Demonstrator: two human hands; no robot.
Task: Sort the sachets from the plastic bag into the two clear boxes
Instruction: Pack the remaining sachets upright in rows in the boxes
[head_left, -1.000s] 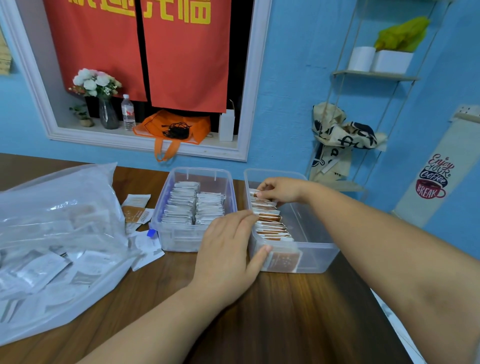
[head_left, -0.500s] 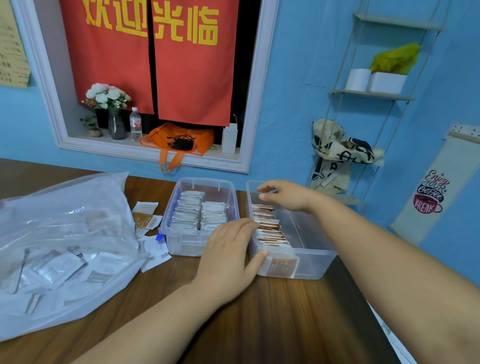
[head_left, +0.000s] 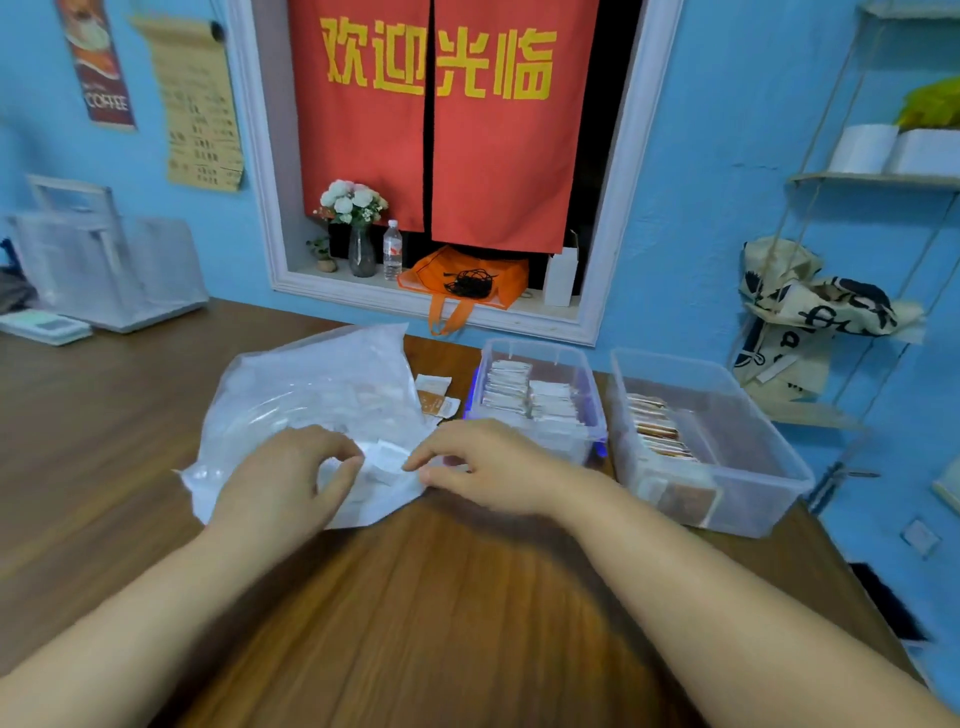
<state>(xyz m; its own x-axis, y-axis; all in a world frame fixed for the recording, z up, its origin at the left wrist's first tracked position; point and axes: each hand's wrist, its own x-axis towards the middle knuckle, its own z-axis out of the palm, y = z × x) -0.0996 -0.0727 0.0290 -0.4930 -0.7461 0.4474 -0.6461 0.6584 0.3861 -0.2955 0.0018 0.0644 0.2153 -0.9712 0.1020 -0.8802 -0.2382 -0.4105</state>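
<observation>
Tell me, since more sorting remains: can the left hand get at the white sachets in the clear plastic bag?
Probably yes: the left hand rests at the bag's open near edge, white sachets lying beside its fingers, nothing between.

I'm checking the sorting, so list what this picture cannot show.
- Head view: whether the left hand or right hand pinches a sachet; curled fingers and blur hide it.
- Sachets inside the plastic bag: cloudy film hides count and kind.
- Print on sachets in the left box and right box: too small.
</observation>
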